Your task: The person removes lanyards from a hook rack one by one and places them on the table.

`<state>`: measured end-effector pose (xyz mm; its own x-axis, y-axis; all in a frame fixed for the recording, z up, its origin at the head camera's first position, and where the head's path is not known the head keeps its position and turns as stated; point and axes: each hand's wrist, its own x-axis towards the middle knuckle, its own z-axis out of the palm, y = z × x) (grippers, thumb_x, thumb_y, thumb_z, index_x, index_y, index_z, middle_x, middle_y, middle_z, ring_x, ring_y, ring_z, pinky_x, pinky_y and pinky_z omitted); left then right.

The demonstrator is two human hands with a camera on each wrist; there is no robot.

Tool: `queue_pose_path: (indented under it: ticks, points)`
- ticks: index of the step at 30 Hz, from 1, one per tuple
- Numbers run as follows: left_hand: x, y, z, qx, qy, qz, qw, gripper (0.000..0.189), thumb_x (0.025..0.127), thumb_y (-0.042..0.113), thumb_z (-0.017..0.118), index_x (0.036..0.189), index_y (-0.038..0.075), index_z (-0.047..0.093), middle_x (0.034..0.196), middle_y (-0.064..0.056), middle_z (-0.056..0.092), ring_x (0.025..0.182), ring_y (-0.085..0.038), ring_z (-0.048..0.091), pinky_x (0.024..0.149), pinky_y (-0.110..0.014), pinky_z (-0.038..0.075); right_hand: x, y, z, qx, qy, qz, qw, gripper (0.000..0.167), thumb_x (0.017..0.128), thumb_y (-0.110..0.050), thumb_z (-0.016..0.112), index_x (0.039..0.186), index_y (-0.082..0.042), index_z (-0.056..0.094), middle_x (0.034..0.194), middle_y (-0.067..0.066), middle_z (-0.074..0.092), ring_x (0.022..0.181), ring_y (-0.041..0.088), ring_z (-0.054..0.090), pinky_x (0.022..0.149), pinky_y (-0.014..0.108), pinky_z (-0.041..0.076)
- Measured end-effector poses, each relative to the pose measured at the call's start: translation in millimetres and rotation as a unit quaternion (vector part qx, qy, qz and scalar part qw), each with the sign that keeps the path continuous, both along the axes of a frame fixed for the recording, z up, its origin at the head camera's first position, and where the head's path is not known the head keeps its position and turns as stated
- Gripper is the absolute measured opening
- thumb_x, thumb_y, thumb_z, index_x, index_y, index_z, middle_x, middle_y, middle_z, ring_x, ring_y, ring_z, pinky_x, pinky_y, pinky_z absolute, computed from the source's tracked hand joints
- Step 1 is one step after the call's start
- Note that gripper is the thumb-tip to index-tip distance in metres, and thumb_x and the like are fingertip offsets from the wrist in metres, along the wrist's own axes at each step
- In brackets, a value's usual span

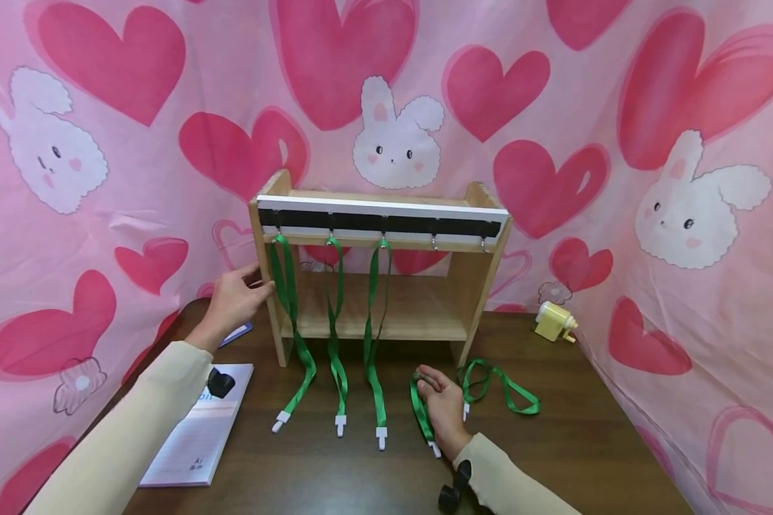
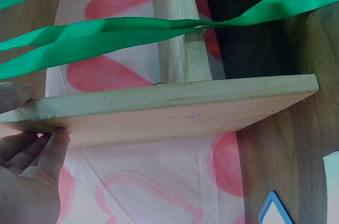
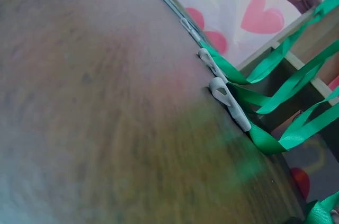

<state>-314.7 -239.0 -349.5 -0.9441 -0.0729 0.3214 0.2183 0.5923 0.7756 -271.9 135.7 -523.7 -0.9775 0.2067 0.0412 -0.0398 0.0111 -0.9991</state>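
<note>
My left hand [image 1: 235, 297] grips the left side panel of a small wooden shelf [image 1: 373, 325], thumb and fingers on opposite faces of the board [image 2: 137, 128]. Three green lanyards hang from hooks on the shelf's black-and-white front strip [image 1: 380, 223]: the left one [image 1: 288, 293], the middle one [image 1: 333, 336] and the third [image 1: 370, 343]. Their white clips lie on the tabletop. In front of the shelf, my right hand [image 1: 443, 408] pinches a fourth green lanyard [image 1: 420, 411], whose white clip dangles below. Only a bit of this lanyard [image 3: 320, 213] shows in the right wrist view's corner.
Another green lanyard [image 1: 518, 400] lies looped on the brown table [image 1: 315, 476], right of my right hand. Two hooks [image 1: 434, 242] at the strip's right carry nothing. A yellow sharpener-like object [image 1: 554, 322] stands back right. A white pad [image 1: 196, 436] lies by my left forearm.
</note>
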Motion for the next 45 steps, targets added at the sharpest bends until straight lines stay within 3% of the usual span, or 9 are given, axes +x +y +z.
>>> queue_pose_path:
  ticks: [6, 12, 21, 25, 31, 33, 39, 41, 45]
  points:
    - [-0.7, -1.0, 0.5, 0.001, 0.006, -0.002, 1.0, 0.057, 0.099, 0.023, 0.064, 0.151, 0.005, 0.048, 0.14, -0.026, 0.061, 0.122, -0.044, 0.065, 0.095, -0.052, 0.056, 1.1, 0, 4.4, -0.008, 0.01, 0.009, 0.9999, 0.037, 0.094, 0.004, 0.063, 0.131, 0.008, 0.063, 0.132, 0.027, 0.065, 0.123, 0.034, 0.066, 0.086, 0.011, 0.055]
    - [-1.9, -0.4, -0.3, -0.002, 0.007, 0.001, 1.0, 0.058, 0.099, 0.022, 0.064, 0.151, 0.004, 0.047, 0.14, -0.027, 0.061, 0.123, -0.044, 0.065, 0.095, -0.052, 0.057, 1.6, 2, 6.1, -0.008, 0.008, 0.009, 0.9999, 0.039, 0.095, 0.004, 0.063, 0.133, 0.007, 0.062, 0.134, 0.026, 0.064, 0.126, 0.036, 0.064, 0.09, 0.015, 0.057]
    - [-1.8, -2.7, -4.1, 0.002, 0.018, 0.001, 0.9998, 0.057, 0.098, 0.02, 0.064, 0.149, 0.002, 0.048, 0.137, -0.028, 0.062, 0.12, -0.043, 0.066, 0.092, -0.052, 0.058, -1.7, 9, 22.3, -0.005, 0.06, 0.006, 0.9982, 0.042, 0.093, 0.005, 0.065, 0.135, 0.005, 0.06, 0.138, 0.028, 0.062, 0.129, 0.038, 0.062, 0.093, 0.012, 0.055]
    - [-2.5, -2.6, -3.1, 0.0, 0.021, -0.001, 0.9998, 0.056, 0.098, 0.021, 0.064, 0.149, 0.003, 0.049, 0.137, -0.027, 0.063, 0.12, -0.043, 0.067, 0.091, -0.052, 0.058, -3.5, 14, 39.4, -0.002, 0.093, -0.003, 0.9956, 0.042, 0.091, 0.006, 0.067, 0.133, 0.002, 0.062, 0.135, 0.025, 0.065, 0.122, 0.031, 0.067, 0.09, 0.012, 0.056]
    - [-3.5, -1.6, -2.2, 0.004, 0.015, -0.009, 0.9998, 0.057, 0.098, 0.019, 0.064, 0.15, 0.002, 0.048, 0.139, -0.027, 0.061, 0.122, -0.043, 0.065, 0.093, -0.052, 0.058, -7.5, 23, 68.0, -0.029, 0.132, -0.007, 0.9908, 0.042, 0.09, 0.011, 0.065, 0.131, 0.008, 0.06, 0.132, 0.03, 0.064, 0.109, 0.011, 0.071, 0.089, 0.013, 0.058]
    - [-3.7, -1.4, -2.2, 0.006, 0.012, -0.013, 0.9998, 0.057, 0.098, 0.019, 0.064, 0.15, 0.003, 0.047, 0.14, -0.026, 0.061, 0.122, -0.043, 0.065, 0.093, -0.052, 0.057, -9.8, 27, 79.4, -0.034, 0.147, -0.008, 0.9885, 0.041, 0.09, 0.01, 0.066, 0.13, 0.009, 0.061, 0.129, 0.026, 0.067, 0.106, 0.008, 0.072, 0.088, 0.014, 0.058]
    - [-2.7, -2.3, -4.2, 0.011, 0.007, -0.011, 0.9999, 0.058, 0.099, 0.02, 0.064, 0.151, 0.004, 0.046, 0.141, -0.026, 0.06, 0.122, -0.043, 0.065, 0.093, -0.052, 0.057, -15.0, 40, 125.2, -0.055, 0.213, -0.004, 0.9754, 0.041, 0.09, 0.01, 0.067, 0.13, 0.012, 0.059, 0.108, -0.009, 0.076, 0.104, 0.008, 0.073, 0.088, 0.017, 0.06]
    - [-2.7, -2.5, -4.0, 0.009, 0.008, -0.008, 0.9999, 0.058, 0.099, 0.021, 0.064, 0.151, 0.004, 0.046, 0.14, -0.026, 0.061, 0.121, -0.043, 0.066, 0.093, -0.052, 0.057, -14.9, 43, 142.2, -0.061, 0.235, -0.001, 0.97, 0.042, 0.09, 0.011, 0.066, 0.131, 0.013, 0.058, 0.107, -0.01, 0.076, 0.103, 0.007, 0.073, 0.089, 0.017, 0.06]
    - [-3.9, -2.6, -2.5, 0.005, 0.015, -0.009, 0.9998, 0.057, 0.098, 0.019, 0.064, 0.15, 0.002, 0.047, 0.139, -0.027, 0.061, 0.121, -0.043, 0.066, 0.093, -0.051, 0.058, -13.9, 45, 175.6, -0.083, 0.279, 0.004, 0.9568, 0.041, 0.089, 0.012, 0.067, 0.129, 0.013, 0.059, 0.112, 0.0, 0.077, 0.105, 0.01, 0.073, 0.09, 0.019, 0.06]
